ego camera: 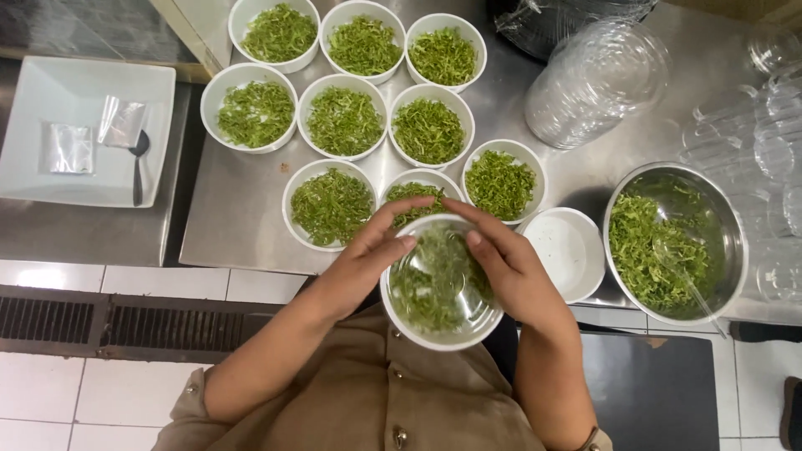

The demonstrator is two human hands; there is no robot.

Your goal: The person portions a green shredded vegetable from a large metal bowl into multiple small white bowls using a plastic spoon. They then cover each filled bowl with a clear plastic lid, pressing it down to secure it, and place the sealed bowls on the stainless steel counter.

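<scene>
- Bright, even overhead light; your view is well exposed, colours clean.
- Steel table (242, 209) shows soft grey sheen, no harsh hotspots.
- Glare patches on the clear lid (439, 280) under your hands, blurring the greens below it.
- Short, faint shadows beside the white bowls (342, 121).
- Stack of clear lids (597, 79) reads hazy, washed out.
- Slight softness overall; mild bending at the edges.
</scene>
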